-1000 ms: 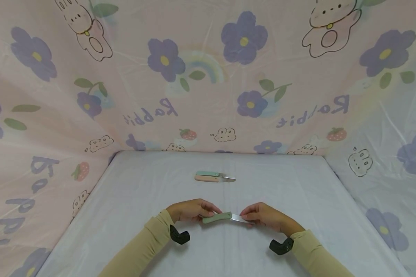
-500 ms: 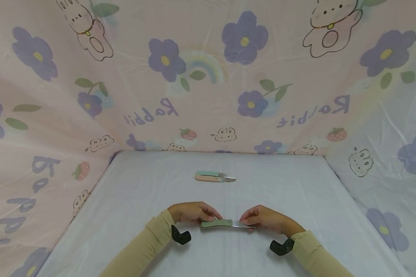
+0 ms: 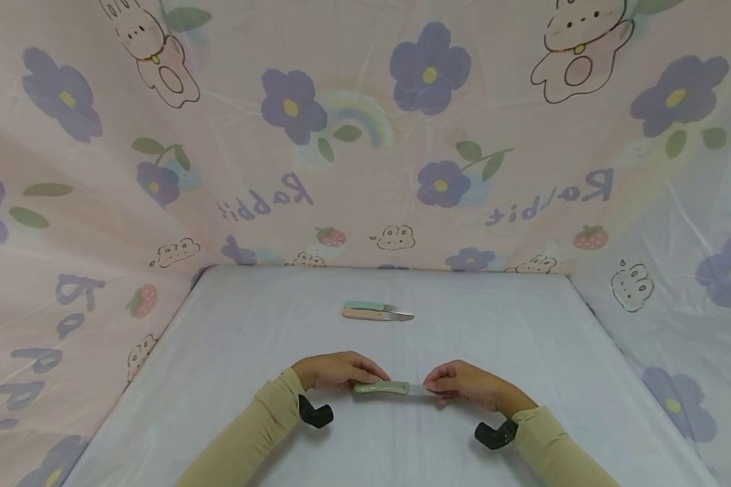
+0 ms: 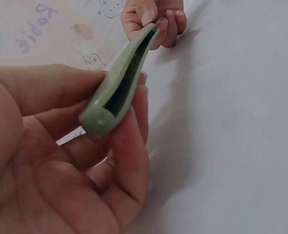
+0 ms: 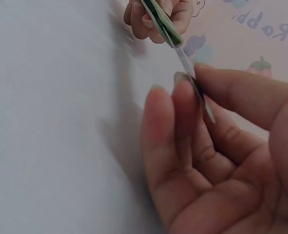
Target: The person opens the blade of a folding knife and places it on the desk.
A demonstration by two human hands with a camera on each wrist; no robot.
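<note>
A folding knife with a pale green handle (image 3: 382,387) spans the space between my two hands, its blade (image 3: 418,390) swung out in line with the handle. My left hand (image 3: 338,370) pinches the handle between thumb and fingers. In the left wrist view, the dark slot along the handle (image 4: 122,92) shows. Thumb and fingertips of my right hand (image 3: 472,387) pinch the blade near its tip. From the right wrist, the thin blade (image 5: 185,63) runs between the thumb and fingers, partly hidden by them. The knife is held over the white table.
Farther back on the white table (image 3: 268,318) lie two more folding knives side by side, a mint green one (image 3: 365,306) and a peach one (image 3: 363,314), both with blades out. A printed fabric curtain (image 3: 353,162) encloses the back and sides.
The green knife dips toward me, then rises slightly, and goes from a slant to nearly level. It also rolls a little, changing the shine on it. Both hands keep their grip; the back knives stay put.
</note>
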